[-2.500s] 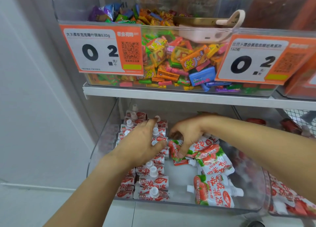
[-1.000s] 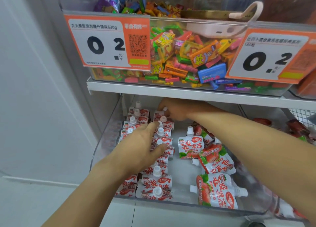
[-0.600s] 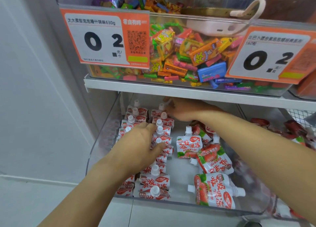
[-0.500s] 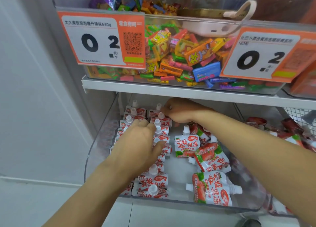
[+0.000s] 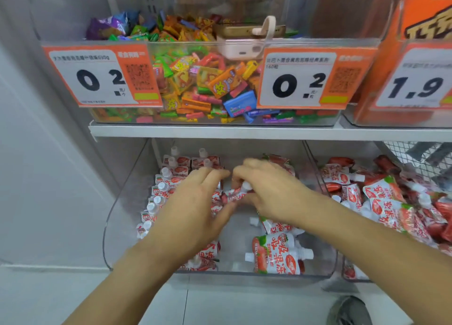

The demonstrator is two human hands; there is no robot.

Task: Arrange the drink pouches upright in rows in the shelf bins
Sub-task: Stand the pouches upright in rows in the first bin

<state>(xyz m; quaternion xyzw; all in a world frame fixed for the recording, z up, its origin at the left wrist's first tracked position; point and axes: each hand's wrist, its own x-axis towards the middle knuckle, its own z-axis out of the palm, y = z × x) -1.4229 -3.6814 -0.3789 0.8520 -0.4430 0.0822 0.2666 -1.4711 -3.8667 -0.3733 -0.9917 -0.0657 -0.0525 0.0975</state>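
While our right hand [image 5: 271,192] pinches a drink pouch [image 5: 235,195] by its cap at the frame's centre, our left hand [image 5: 195,204] lies flat, fingers straight, against the standing rows [image 5: 168,178] — we should seat the pouch base-first beside them, spout up. Loose pouches [image 5: 276,253] lie lower right in the clear bin [image 5: 110,239]; candy bins [image 5: 195,85] and price tags fill the shelf above.

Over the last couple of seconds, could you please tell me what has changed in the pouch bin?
The right hand came forward from the bin's back and now pinches a pouch by its cap. The left hand stayed on the upright rows; the front pouch lies as before.
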